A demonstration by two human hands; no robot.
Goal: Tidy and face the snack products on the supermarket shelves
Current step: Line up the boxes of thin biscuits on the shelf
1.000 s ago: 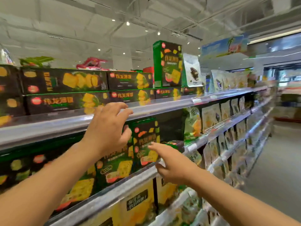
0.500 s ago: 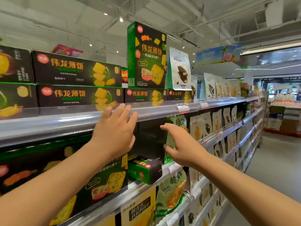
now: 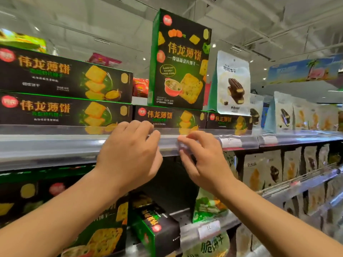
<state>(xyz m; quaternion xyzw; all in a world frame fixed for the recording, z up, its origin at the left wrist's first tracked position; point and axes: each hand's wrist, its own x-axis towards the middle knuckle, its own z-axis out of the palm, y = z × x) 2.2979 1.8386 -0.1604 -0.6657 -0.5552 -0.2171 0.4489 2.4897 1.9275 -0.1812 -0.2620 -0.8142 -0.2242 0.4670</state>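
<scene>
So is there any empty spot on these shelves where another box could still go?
One gap shows on the middle shelf: a dark space behind the small box lying flat, between the big cracker boxes on its left and the green bags on its right. The top shelf is packed: flat boxes stacked edge to edge, an upright box on them, pouches alongside.

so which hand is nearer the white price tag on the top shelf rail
Right. The right hand is on the rail just left of the price tag; the left hand is farther left.
</scene>
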